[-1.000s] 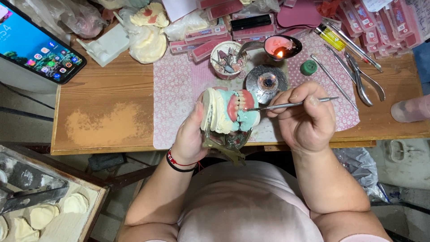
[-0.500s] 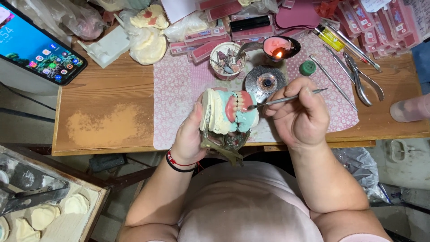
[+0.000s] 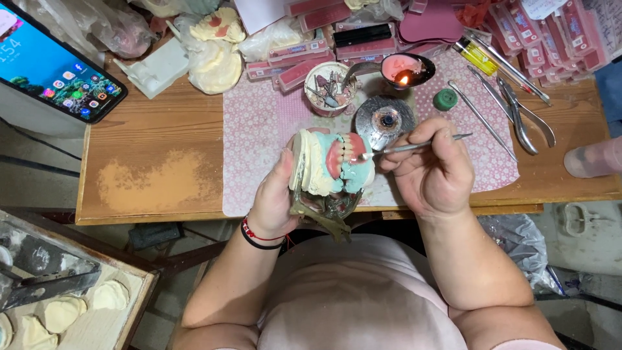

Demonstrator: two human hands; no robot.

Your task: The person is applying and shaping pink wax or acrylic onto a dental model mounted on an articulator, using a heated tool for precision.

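A smartphone (image 3: pixel 55 71) lies at the far left of the wooden counter (image 3: pixel 155 168). The left hand (image 3: pixel 275 201) grips a dental cast model (image 3: pixel 330 165) with pink gums, held above the counter's front edge. The right hand (image 3: pixel 431 172) is closed around a thin metal tool (image 3: pixel 414 146), its tip touching the model's teeth. Pliers (image 3: pixel 525 120) lie further right

On the bench (image 3: pixel 155 162) I count one phone (image 3: pixel 55 68), one green cap (image 3: pixel 445 99), one burning spoon lamp (image 3: pixel 403 68) and one yellow lighter (image 3: pixel 475 56). Two hands work: left hand (image 3: pixel 275 201), right hand (image 3: pixel 433 170).
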